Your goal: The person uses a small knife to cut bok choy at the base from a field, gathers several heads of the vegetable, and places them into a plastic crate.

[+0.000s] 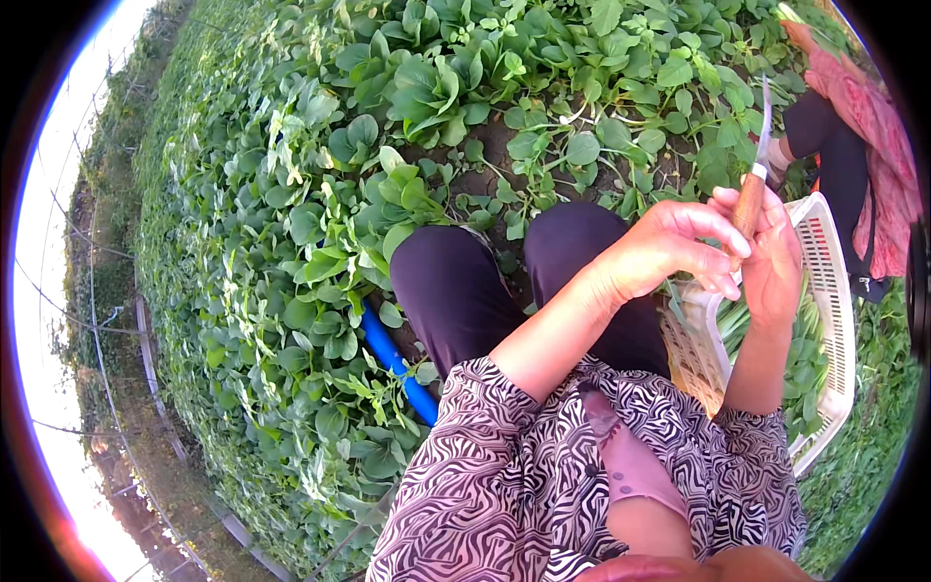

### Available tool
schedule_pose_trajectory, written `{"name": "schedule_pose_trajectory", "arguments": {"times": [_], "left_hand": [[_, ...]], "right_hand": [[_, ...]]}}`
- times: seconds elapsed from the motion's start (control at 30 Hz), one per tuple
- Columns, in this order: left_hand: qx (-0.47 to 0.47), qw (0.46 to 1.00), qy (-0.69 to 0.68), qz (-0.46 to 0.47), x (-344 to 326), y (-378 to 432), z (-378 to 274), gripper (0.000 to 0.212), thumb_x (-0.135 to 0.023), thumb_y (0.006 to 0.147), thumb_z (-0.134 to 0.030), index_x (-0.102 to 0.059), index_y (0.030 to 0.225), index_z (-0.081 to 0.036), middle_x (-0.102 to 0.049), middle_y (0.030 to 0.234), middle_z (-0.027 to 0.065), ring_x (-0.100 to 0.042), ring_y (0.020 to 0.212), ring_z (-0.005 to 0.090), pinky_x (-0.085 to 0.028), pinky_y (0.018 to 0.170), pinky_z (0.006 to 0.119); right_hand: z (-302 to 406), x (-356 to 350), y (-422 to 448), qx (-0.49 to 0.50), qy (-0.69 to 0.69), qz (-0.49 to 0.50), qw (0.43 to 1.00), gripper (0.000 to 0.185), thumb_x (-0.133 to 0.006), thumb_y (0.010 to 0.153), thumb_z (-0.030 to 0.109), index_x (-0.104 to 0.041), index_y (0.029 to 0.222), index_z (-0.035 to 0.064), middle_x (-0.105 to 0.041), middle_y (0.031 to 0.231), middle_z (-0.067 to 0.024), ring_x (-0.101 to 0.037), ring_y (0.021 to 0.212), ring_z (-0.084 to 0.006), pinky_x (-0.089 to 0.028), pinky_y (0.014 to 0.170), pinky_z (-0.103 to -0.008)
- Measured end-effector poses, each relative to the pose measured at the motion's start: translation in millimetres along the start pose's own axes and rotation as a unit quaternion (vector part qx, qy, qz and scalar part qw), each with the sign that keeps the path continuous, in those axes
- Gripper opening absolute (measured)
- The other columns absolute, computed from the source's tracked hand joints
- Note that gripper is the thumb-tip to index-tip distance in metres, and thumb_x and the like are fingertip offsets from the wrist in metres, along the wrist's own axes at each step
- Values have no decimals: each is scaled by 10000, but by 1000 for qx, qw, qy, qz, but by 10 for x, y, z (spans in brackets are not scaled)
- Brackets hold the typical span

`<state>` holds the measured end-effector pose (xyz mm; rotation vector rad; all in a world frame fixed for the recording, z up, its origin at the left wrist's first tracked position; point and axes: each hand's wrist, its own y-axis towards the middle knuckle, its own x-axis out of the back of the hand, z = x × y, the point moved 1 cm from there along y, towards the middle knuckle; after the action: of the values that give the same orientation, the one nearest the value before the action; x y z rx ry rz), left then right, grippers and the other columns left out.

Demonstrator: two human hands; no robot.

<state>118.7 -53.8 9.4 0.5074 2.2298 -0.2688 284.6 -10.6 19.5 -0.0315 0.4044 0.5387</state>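
Above the right side of my lap, I hold a small knife (748, 204) with a wooden handle and a slightly curved blade pointing up and away. My right hand (777, 254) cradles the handle across its fingers, palm towards me. From the left, the fingers of my left hand (687, 244) close about the handle's lower end. Just below my hands stands a white slotted plastic crate (840, 327). Leafy greens (804, 385) lie inside it, partly covered by my right forearm. Ahead of my knees grow broad-leaved green plants (429, 102) in dark soil.
A co-worker in dark trousers (836, 127) and a pink garment (884, 138) crouches at the right, one hand (798, 35) by pale stems. A blue bar (396, 360) runs beside my left thigh. Thin frame rods (94, 313) curve along the far left.
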Motion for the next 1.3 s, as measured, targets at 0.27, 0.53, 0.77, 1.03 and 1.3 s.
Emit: {"name": "schedule_pose_trajectory", "arguments": {"times": [0.27, 0.53, 0.77, 1.03, 1.3], "left_hand": [[-162, 970, 111, -143, 146, -1324, -814, 304, -562, 811, 54, -568, 1114, 81, -611, 1090, 212, -665, 898, 303, -535, 769, 331], [-363, 763, 75, -529, 1017, -3457, -481, 373, -537, 845, -35, -507, 1201, 72, -554, 1193, 255, -655, 918, 293, -545, 784, 349], [-286, 687, -101, -660, 1067, -4228, 470, 346, -525, 841, -11, -528, 1181, 53, -589, 1146, 231, -660, 888, 277, -557, 760, 329], [-227, 790, -56, -567, 1536, -3573, 26, 381, -544, 819, -2, -515, 1193, 65, -574, 1164, 243, -644, 919, 285, -530, 813, 343], [-49, 902, 26, -428, 2999, -1850, -406, 330, -555, 841, -11, -541, 1166, 43, -620, 1103, 158, -644, 899, 201, -505, 758, 279]], "right_hand": [[-150, -1406, 519, -15, 57, 31, 998, 390, -551, 890, 110, -458, 1231, -56, -619, 1023, -156, -624, 925, -210, -526, 805, -329], [-299, -1654, 871, -79, 143, 62, 985, 365, -449, 874, 170, -480, 1186, -18, -497, 954, -97, -480, 723, -145, -428, 566, -250], [-1075, -2291, 1619, -113, 133, -9, 985, 251, -516, 901, 182, -521, 1095, 24, -525, 830, -60, -470, 626, -117, -393, 521, -237], [-2476, -2451, 1582, -271, -71, -55, 959, 221, -550, 862, 158, -490, 1026, 23, -585, 778, -78, -570, 607, -138, -493, 489, -287], [-3382, -1717, 1270, -406, -258, -4, 877, 246, -498, 817, 96, -495, 1059, 50, -506, 658, -26, -499, 502, -102, -446, 430, -258]]}}
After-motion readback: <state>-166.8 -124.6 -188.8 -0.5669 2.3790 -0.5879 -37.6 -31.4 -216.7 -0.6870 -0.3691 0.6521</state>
